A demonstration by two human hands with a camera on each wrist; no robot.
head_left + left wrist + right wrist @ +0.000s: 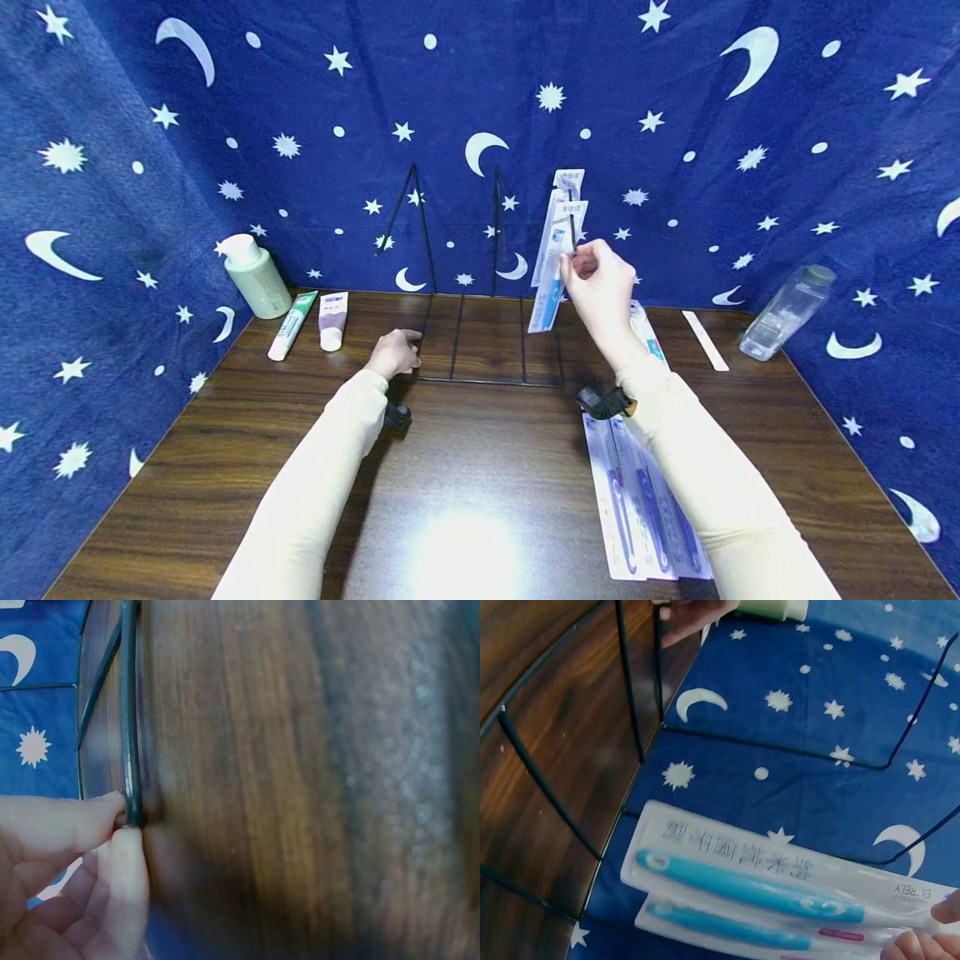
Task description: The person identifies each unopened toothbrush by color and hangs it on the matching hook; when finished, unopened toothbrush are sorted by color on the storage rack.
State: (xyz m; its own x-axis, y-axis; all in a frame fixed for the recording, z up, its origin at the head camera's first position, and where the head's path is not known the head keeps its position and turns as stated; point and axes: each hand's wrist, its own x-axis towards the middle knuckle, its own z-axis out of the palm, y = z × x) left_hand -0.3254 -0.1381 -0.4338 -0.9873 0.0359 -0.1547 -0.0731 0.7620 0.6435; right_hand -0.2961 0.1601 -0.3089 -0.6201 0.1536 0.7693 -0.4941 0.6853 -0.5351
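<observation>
My right hand pinches the top of a toothbrush pack hanging at the wire rack, light, thin, likely flexible card best held by its header, while my left hand grips the rack's base.

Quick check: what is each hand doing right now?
Left hand: pinches the wire rack at its base.
Right hand: holds a toothbrush pack at the rack's hook.
</observation>
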